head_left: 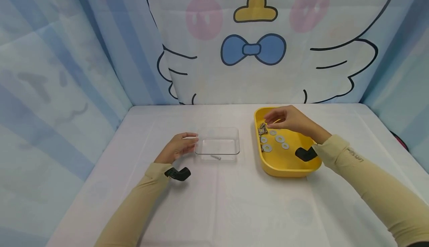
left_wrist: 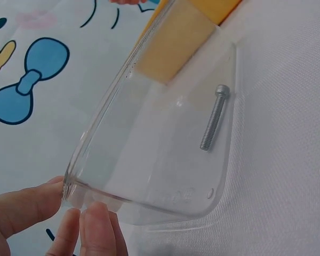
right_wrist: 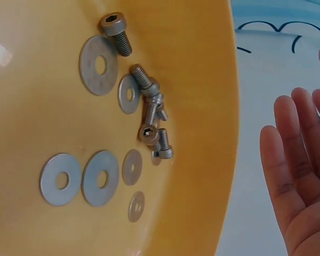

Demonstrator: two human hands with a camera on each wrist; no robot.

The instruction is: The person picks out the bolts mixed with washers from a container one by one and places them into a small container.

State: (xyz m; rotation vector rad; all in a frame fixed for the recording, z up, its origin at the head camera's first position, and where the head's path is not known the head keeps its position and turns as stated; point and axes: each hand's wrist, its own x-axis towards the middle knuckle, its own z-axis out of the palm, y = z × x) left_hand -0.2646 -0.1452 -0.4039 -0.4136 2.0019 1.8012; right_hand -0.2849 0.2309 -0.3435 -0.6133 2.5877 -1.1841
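A clear plastic box (head_left: 218, 151) stands on the table, with one long silver socket-head bolt (left_wrist: 214, 118) lying on its floor. My left hand (head_left: 181, 145) pinches the box's left rim, thumb on one side and fingers on the other. Over the far part of a yellow tray (head_left: 288, 172), my right hand (head_left: 291, 120) hovers with its fingers fairly straight. No object shows plainly between them, though the thumb is partly cut off in the right wrist view. Below lie several short socket-head bolts (right_wrist: 149, 133) in a cluster and several flat washers (right_wrist: 100, 177).
A white cloth (head_left: 254, 206) covers the table. Behind it hangs a curtain (head_left: 234, 79) printed with a cartoon bird, and blue-striped curtains (head_left: 50, 90) close in the sides. The yellow tray stands to the right of the clear box, with a gap between them.
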